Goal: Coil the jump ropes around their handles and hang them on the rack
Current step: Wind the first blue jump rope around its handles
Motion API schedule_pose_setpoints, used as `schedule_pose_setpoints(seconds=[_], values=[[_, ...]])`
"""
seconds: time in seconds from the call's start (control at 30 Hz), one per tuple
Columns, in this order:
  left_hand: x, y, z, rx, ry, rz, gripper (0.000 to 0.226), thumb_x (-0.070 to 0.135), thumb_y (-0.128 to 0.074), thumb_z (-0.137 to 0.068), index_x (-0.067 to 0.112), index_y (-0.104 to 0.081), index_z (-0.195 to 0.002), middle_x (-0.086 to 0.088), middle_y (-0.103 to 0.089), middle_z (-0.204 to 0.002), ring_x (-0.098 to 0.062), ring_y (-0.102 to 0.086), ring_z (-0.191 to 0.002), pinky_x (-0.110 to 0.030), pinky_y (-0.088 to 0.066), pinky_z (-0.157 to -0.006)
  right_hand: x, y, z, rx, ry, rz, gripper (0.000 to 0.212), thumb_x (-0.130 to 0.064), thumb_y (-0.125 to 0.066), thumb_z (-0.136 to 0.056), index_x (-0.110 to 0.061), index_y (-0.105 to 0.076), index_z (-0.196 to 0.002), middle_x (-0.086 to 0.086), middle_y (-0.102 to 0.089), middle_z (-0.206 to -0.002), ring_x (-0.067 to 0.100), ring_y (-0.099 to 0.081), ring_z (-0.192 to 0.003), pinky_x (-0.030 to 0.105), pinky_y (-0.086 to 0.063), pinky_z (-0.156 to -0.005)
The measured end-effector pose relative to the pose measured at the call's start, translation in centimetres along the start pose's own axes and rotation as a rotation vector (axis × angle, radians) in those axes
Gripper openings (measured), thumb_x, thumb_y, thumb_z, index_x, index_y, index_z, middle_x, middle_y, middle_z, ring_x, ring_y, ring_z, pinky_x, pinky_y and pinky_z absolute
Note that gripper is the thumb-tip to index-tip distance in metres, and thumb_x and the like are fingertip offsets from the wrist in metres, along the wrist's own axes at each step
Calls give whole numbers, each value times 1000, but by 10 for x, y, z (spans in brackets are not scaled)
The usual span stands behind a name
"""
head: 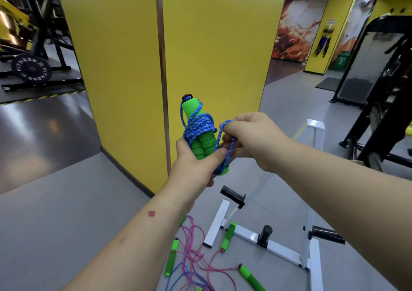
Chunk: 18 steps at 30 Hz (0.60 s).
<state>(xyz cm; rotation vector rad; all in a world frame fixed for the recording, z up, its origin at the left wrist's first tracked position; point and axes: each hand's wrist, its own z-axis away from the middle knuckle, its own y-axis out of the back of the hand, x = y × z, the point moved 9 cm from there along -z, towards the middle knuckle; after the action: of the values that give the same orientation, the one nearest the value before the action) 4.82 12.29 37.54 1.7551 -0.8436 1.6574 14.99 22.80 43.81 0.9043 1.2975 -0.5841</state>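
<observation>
Partly hidden green handles (201, 144), left hand (196, 163) gripping

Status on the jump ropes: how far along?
Done: nothing hung on the white rack. In hand: left hand grips the green handles, blue rope mostly coiled; right hand holds the last loop. Left: pink ropes loose on the floor.

blue rope (199, 124): coiled around 2 upright green foam handles (201, 144), mid-frame, last loop loose at right | pink ropes (194, 249): tangled on floor, bottom centre, green handles scattered | white rack (276, 247): lower right, black pegs
</observation>
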Motion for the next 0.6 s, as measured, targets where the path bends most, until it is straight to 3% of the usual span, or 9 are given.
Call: schedule_pose_setpoints(seconds=[0.17, 0.3, 0.43, 0.53, 0.6], values=[[-42, -29, -35, -21, 92, 53, 55, 37, -82, -86, 29, -42, -123, 3, -67, -109, -21, -70, -95, -32, -51, -59, 40, 15, -34, -25, -82, -14, 11, 2, -52, -89, 0, -58, -80, 16, -58, -73, 30, -63, -64, 44, -63, -72], [-72, -57, -70, -32, 190, 125, 50, 33, -83, -85, 28, -43, -115, 2, -69, -108, -22, -71, -90, -31, -45, -60, 61, 31, -68, -120, -151, -21, 9, 1, -57, -88, 0, -57, -79, 15, -58, -75, 31, -68, -74, 42, -62, -80], [-96, -93, -113, -79, 269, 174, 56, 37, -83, -82, 30, -42, -119, 2, -73, -115, -26, -75, -102, -28, -46, -57, 85, 55, -113, -210, -258, -59, 23, -4, -59, -92, -5, -57, -69, 16, -57, -86, 31, -68, -86, 43, -57, -93], [-110, -116, -142, -88, 292, 168, 63, 40, -84, -80, 28, -40, -123, 1, -71, -114, -22, -74, -91, -26, -46, -55, 102, 71, -143, -248, -298, -66, 31, -8, -59, -95, -8, -59, -64, 16, -56, -95, 31, -70, -87, 42, -56, -94], [-126, -133, -161, -92, 328, 176, 65, 38, -83, -82, 25, -38, -126, -2, -70, -113, -21, -71, -85, -24, -45, -51, 111, 82, -165, -237, -289, -70, 27, -13, -59, -97, -9, -59, -71, 12, -57, -89, 32, -70, -88, 44, -57, -92]])
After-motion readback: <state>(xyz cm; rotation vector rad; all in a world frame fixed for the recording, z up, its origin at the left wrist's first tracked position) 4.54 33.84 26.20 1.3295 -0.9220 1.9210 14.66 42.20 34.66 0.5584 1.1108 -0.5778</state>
